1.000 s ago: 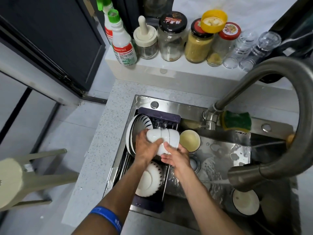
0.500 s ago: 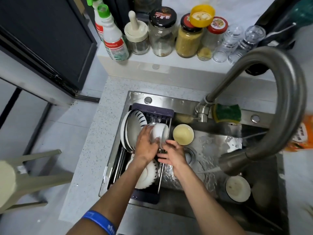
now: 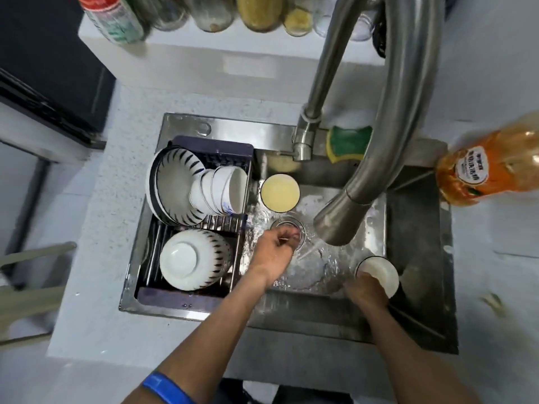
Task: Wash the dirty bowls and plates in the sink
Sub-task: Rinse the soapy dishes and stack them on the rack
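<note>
In the steel sink (image 3: pixel 414 217), my right hand (image 3: pixel 366 291) grips a small white bowl (image 3: pixel 380 274) at the front right of the basin. My left hand (image 3: pixel 272 253) hangs over the drain (image 3: pixel 287 225) beside the running water, fingers loosely curled, holding nothing. Another small bowl (image 3: pixel 280 193) with a yellowish inside sits at the back of the basin. On the dark drying rack (image 3: pixel 204 297) at the sink's left lie several small white bowls (image 3: pixel 226 190) on their sides against striped dishes (image 3: pixel 172 191), with an upturned striped bowl (image 3: pixel 189 258) in front.
The big curved faucet (image 3: pixel 402 118) arches over the basin and its spout hides part of it. A green-yellow sponge (image 3: pixel 348 142) lies on the back rim. An orange bottle (image 3: pixel 493 167) stands at the right. Jars (image 3: pixel 256 13) line the back ledge. A stool (image 3: pixel 26 287) stands at the left.
Both hands have let go of the small white bowls, which now lie in the rack. My left hand moved to the drain; my right hand moved right and took the bowl at the front right.
</note>
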Demonstrator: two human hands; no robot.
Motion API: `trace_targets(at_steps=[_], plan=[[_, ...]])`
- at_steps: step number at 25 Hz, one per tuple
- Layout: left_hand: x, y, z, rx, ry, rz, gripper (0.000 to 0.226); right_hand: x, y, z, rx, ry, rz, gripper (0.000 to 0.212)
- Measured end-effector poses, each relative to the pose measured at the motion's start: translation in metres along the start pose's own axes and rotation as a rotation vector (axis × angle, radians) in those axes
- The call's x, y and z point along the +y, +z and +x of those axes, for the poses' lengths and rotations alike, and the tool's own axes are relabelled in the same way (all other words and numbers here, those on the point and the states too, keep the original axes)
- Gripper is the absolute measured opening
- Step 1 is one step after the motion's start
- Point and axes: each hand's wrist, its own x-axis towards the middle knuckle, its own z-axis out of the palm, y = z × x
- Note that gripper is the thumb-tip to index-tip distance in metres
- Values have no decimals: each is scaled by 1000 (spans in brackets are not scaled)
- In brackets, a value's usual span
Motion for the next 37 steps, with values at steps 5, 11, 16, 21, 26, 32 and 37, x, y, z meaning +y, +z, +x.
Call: trace_targets(at_steps=[5,11,16,21,26,32,37], plan=[[-10,15,0,57,-47,-56,26,14,18,22,139,2,-202,32],[-28,16,-11,55,16,-161,12,10,8,21,162,-43,-167,27],[-36,21,-21,96,14,-169,12,-24,1,-22,253,-234,-161,25],[-33,11,-46,196,35,-125,17,-84,-6,-93,345,-525,-66,27],[-19,-8,-50,180,160,-61,34,-103,-17,-127,266,-447,398,18],[-17,-18,-48,129,296,62,33,-118,-23,-143,-310,34,1603,13],[-13,-5,-51,-71,564,613,47,-98,-27,-148,-429,107,1818,26]])
